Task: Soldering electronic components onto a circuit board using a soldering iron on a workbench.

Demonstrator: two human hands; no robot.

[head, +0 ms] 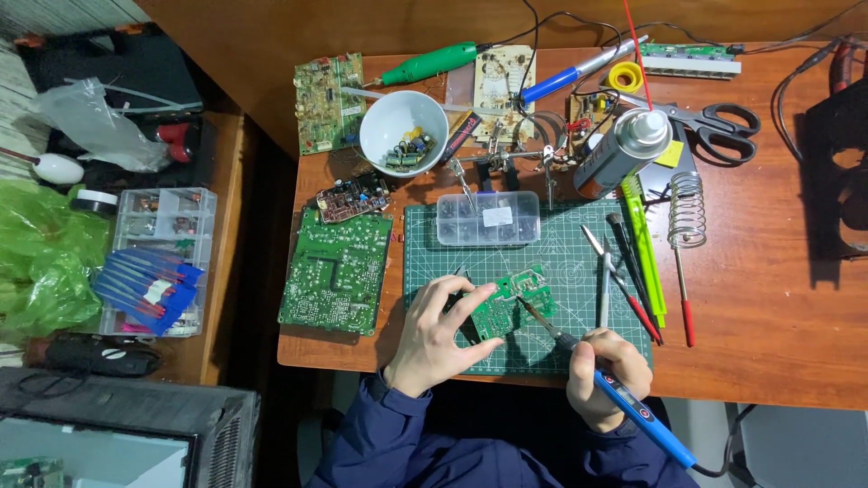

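Two hands are at work low in the middle of the frame, and around them it's a crowded bench: the wooden table [778, 298] fills the right and centre, with a green cutting mat [434, 253] laid on it just above the hands. Left of the mat lies a large green circuit board [336, 269], flat, well clear of the action. Higher up sits a white bowl [403, 126] of small parts, and to its right a spray can [622, 152] lying tilted, scissors [714, 119] beside it. A clear parts box [488, 219] rests on the mat's top edge. Now the close stuff: the left hand [437, 336] pinches a small green circuit board [508, 302] on the mat, thumb and fingers clamped on its left edge. The right hand [600, 375] is curled tight around a blue soldering iron [624, 398], tip touching that small board.
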